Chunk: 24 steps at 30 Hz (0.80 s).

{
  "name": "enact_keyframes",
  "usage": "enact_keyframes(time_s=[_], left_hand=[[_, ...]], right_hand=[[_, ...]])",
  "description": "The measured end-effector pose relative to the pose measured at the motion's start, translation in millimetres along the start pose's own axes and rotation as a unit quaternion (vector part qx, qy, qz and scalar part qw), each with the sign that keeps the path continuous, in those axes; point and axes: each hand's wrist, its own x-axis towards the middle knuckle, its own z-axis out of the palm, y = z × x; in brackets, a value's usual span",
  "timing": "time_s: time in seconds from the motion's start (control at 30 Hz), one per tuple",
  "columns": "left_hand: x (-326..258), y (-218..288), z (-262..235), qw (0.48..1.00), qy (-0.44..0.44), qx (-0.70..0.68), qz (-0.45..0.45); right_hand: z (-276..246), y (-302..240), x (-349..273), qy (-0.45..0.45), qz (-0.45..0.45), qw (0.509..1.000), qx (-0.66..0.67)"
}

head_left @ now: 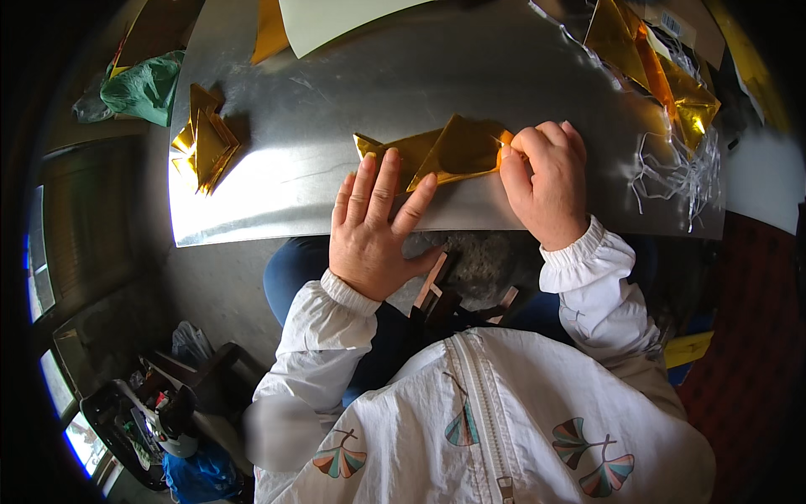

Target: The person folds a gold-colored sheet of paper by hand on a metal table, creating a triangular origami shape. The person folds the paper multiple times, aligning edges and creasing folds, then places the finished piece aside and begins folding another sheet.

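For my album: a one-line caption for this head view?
Left hand flattens gold foil on a metal sheet; right hand pinches its end.

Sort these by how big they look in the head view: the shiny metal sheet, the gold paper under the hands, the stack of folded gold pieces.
1. Shiny metal sheet
2. Gold foil paper being folded
3. Stack of folded gold foil pieces

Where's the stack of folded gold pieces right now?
The stack of folded gold pieces lies on the metal sheet's left end, beside the green bag.
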Motion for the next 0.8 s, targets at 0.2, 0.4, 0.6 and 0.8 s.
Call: enact_keyframes(time_s=[0.2, 0.4, 0.6, 0.8], left_hand=[[-6.6, -13.2, -4.2, 0.998, -0.018, -0.047, 0.048], [-5.3, -11.3, -4.2, 0.998, -0.026, -0.039, 0.038], [-2.2, -4.8, -3.8, 1.0, -0.022, -0.016, 0.005], [-2.0, -2.1, -0.7, 1.0, -0.002, -0.004, 0.002]], right_hand=[[1.2, 2.8, 1.3, -0.003, -0.021, 1.0, -0.002], [0.9, 3.3, 0.3, -0.006, -0.014, 1.0, 0.0], [1.9, -0.5, -1.0, 0.002, 0.002, 1.0, -0.01], [1.7, -1.3, -2.0, 0.007, 0.006, 1.0, -0.012]])
